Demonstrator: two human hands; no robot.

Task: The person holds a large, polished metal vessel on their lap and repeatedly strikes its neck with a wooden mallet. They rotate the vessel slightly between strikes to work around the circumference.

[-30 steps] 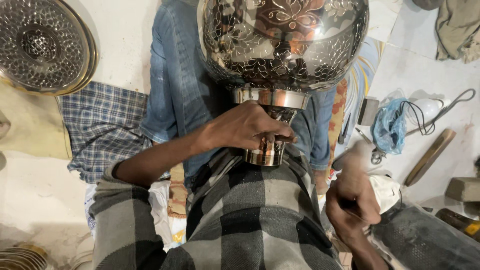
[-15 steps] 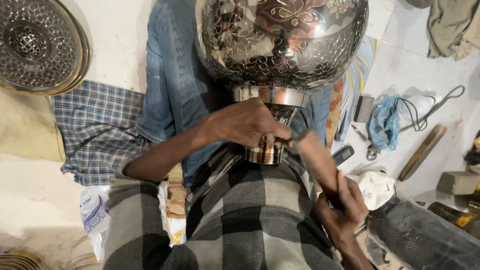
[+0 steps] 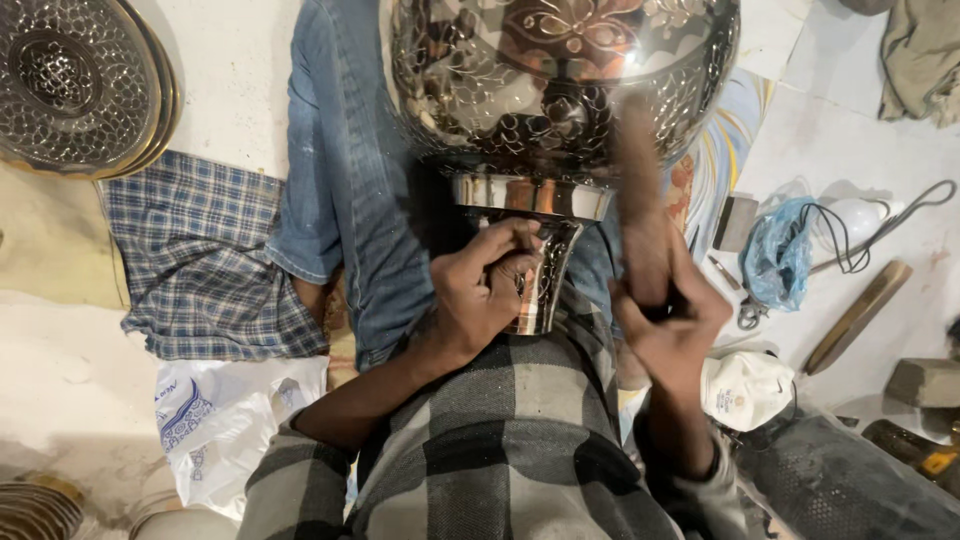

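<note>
Engraved shiny metal vase (image 3: 560,90); left hand (image 3: 485,290) grips neck; right hand (image 3: 670,310) clenches blurred, seemingly wooden stick (image 3: 635,190).

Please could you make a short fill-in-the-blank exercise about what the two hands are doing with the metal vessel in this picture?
1. The left hand grips the vessel at its narrow ____, below the round engraved body of the metal vessel.
2. The right hand holds a blurred ____ stick raised against the vessel.
3. The person wears a ____ shirt in grey and black.
4. On the floor at the right lies a ____ plastic bag.

Missing words: neck; wooden; checked; blue
</note>
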